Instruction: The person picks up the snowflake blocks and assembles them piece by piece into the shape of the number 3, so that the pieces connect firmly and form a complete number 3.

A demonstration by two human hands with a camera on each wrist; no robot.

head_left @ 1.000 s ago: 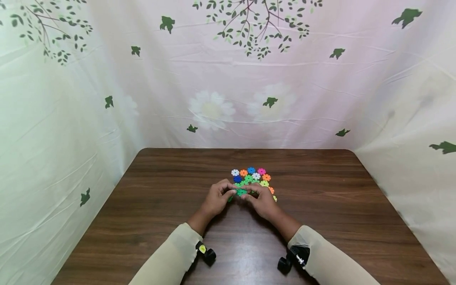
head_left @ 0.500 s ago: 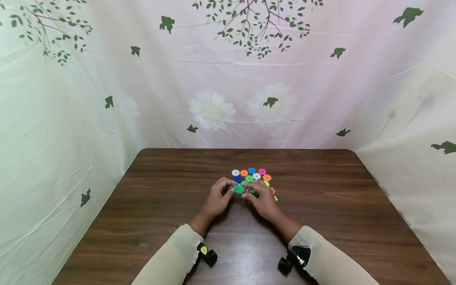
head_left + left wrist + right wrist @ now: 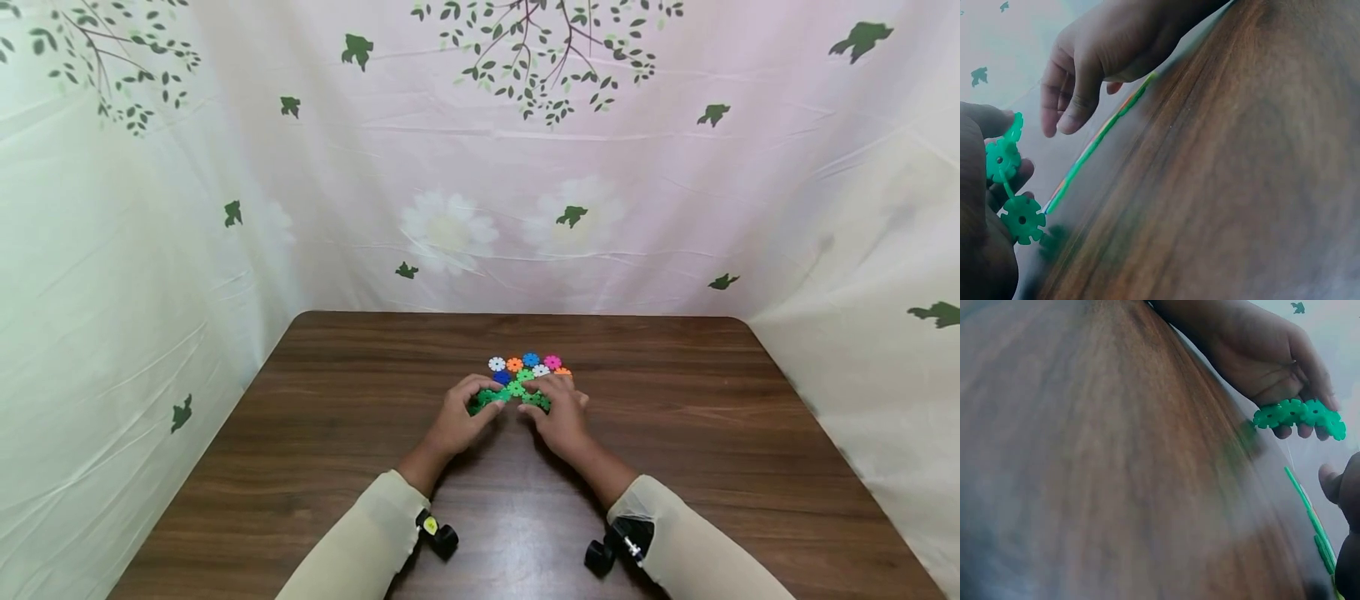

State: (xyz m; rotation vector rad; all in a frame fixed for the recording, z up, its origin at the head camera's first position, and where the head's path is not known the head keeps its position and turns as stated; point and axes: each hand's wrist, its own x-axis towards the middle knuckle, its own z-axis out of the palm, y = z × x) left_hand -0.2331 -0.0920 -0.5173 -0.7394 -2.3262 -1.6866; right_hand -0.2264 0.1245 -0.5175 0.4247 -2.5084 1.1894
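Note:
My left hand [image 3: 452,418] pinches a short chain of linked green notched flower discs [image 3: 1022,220] between thumb and fingers. In the right wrist view the chain [image 3: 1297,412] is held above the table. My right hand [image 3: 561,425] hovers just right of it, fingers loosely bent and apart from the thumb. In the left wrist view nothing shows between the fingers of the right hand [image 3: 1107,50]. Light green flower discs [image 3: 517,388] lie flat on the table between the hands, and more green discs [image 3: 536,402] are partly hidden by the right hand.
Beyond the hands, flat flower discs in other colours rest on the brown wooden table [image 3: 337,400]: white [image 3: 497,364], orange [image 3: 514,364], blue [image 3: 531,359] and pink [image 3: 552,362]. A printed cloth [image 3: 480,167] hangs behind the table and along both sides.
My right fingers have left the green chain and moved slightly right, covering yellow and orange discs. The chain has shifted left within my left hand's grip.

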